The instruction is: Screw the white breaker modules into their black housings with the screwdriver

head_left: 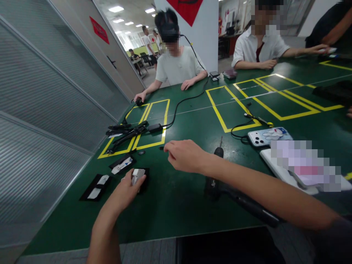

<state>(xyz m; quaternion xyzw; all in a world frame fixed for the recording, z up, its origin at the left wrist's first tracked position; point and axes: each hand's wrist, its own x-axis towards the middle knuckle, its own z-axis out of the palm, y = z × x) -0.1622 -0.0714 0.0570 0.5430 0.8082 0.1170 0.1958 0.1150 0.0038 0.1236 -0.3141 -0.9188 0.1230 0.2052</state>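
My left hand (127, 189) is closed around a small silver-grey metal block (138, 175), thumb on its near side. The block rests over a black piece (146, 180) on the table. Ahead and to the right, my right hand (185, 156) has its fingers curled into a pinch. A small dark piece (161, 148) shows at its fingertips, too small to name. Beneath my right forearm lies a black electric screwdriver (213, 187), its thin bit pointing away from me. Two black pouches with white labels, one nearer (95, 187) and one farther (123, 165), lie left of my hands.
Black cables (129, 134) lie bundled at the far left of the green table (176, 216). Phones (269, 136) lie on the right beside a cable (239, 132). Yellow tape marks rectangles. Across sits a person in a headset (178, 68); another person (258, 47) sits right.
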